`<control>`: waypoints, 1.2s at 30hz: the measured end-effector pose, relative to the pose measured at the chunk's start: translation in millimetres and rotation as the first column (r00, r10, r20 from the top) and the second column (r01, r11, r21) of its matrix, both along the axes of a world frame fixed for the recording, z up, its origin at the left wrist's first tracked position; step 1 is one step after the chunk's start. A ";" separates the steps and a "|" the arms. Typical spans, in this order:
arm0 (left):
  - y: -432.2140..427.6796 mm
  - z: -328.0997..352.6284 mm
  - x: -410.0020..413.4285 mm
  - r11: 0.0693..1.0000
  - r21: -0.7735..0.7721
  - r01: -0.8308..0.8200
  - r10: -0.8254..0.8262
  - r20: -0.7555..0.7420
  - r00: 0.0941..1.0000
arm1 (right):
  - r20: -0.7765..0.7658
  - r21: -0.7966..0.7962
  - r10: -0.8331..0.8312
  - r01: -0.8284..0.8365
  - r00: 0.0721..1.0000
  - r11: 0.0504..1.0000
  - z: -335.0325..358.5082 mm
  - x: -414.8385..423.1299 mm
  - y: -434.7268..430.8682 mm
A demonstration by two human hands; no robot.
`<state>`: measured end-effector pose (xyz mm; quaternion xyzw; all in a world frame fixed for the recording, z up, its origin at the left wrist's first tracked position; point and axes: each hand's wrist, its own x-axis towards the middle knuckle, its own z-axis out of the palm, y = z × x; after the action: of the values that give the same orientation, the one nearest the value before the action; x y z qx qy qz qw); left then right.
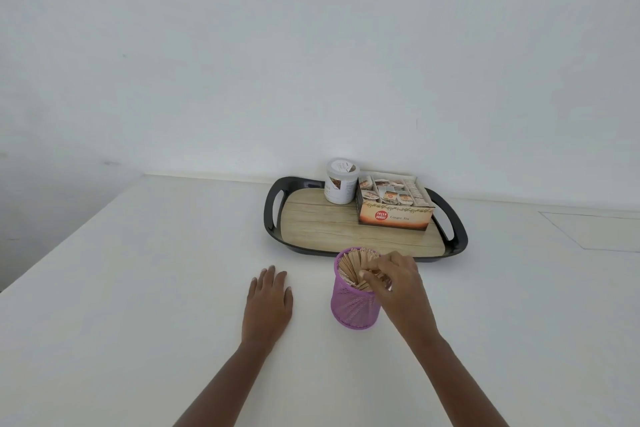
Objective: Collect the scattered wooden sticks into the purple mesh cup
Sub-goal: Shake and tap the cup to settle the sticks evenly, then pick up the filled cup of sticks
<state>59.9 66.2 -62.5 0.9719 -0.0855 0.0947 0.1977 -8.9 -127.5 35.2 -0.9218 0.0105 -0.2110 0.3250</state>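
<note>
White table [138, 288]: wooden sticks [356, 267] are being pinched upright by the right hand [398, 282] over the purple mesh cup [353, 308] (left hand [268, 302] is being rested flat, open, left of it).

Home or office tea corner: tray [273, 215], ginger tea box [394, 217], white counter [138, 288].

Upright purple mesh cup [353, 308], wooden sticks [356, 263] inside

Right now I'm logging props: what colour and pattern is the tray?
The tray has a black rim and a light wood-grain floor, seen in the head view.
</note>
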 end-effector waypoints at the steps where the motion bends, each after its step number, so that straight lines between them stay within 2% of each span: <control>1: 0.3 0.5 -0.2 1.000 -0.002 0.000 0.000 0.005 1.000 | -0.003 -0.027 0.004 -0.004 1.000 1.000 1.2 0.0 -0.3; 4: -0.2 2.0 -0.6 1.000 -0.003 -0.004 0.004 0.017 1.000 | 0.063 -0.017 0.001 0.000 0.998 1.000 6.3 -1.4 -2.0; 8: -1.3 2.6 -0.1 1.000 -0.014 -0.001 0.001 0.011 1.000 | 0.178 0.171 -0.070 0.039 0.982 0.985 9.1 -4.0 -6.7; 13: -1.3 2.4 0.4 1.000 -0.018 -0.003 0.004 0.010 1.000 | 0.201 0.333 -0.176 0.102 0.964 0.938 -7.7 -8.9 -5.7; 20: -2.2 4.7 -1.4 0.999 -0.050 0.001 0.000 0.010 1.000 | 0.231 0.338 -0.231 0.145 0.945 0.930 -24.8 -14.6 1.2; 26: -2.6 5.0 -1.4 0.999 -0.048 -0.008 0.008 0.007 1.000 | 0.317 0.186 -0.243 0.191 0.917 0.964 -27.6 -18.2 -4.9; 28: -2.5 4.7 -1.2 0.999 -0.046 -0.010 0.010 0.008 1.000 | 0.338 0.192 -0.254 0.198 0.906 0.961 -29.6 -20.1 -6.8; 31: -2.2 4.6 -1.6 0.999 -0.047 -0.012 0.012 0.007 1.000 | 0.298 0.342 -0.281 0.173 0.912 0.924 -36.3 -22.0 -8.5; 33: -2.1 4.3 -1.8 0.998 -0.057 -0.011 0.011 0.007 1.000 | 0.200 0.407 -0.265 0.166 0.943 0.898 -45.2 -21.3 -11.5; 36: -1.6 4.6 -1.4 0.998 -0.056 -0.006 0.006 0.003 1.000 | -0.019 0.471 -0.086 0.085 0.996 0.878 -57.8 -17.7 -15.6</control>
<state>58.5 64.6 -57.9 0.9661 -0.0803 0.0993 0.2242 -26.6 -143.1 -22.5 -0.8136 0.1016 -0.2175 0.5296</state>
